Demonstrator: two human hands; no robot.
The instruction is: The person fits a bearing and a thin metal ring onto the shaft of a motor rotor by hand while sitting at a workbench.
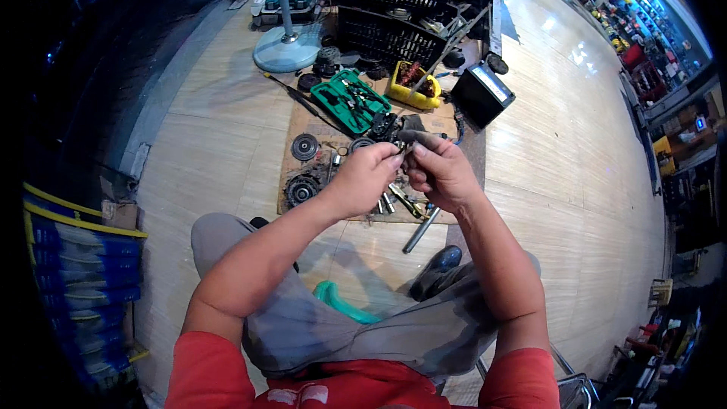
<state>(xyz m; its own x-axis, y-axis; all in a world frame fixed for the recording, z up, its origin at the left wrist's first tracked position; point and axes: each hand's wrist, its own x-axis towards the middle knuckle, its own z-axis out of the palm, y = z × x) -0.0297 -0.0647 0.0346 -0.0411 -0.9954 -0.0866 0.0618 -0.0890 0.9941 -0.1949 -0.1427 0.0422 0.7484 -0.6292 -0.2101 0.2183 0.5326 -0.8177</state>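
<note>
My left hand [362, 179] and my right hand [447, 174] meet above a brown work mat [312, 123], fingers closed and thumbs pinching. Between the fingertips is something small and dark that I cannot make out. Just beyond my hands lies an open green tool case [353, 101] with tools in it. Round metal parts rest to the left of my hands, among them a pulley-like disc [304, 147] and a dark toothed ring [301, 190]. Below the right hand a grey metal tube [421, 230] lies across the mat's near edge.
Past the mat stand a yellow tub [415, 98] of copper-coloured parts, a black battery [482, 96] and stacked black crates [391, 34]. A fan's round base [288, 48] stands back left. My shoe [437, 273] and a green curved object [342, 304] are close to me.
</note>
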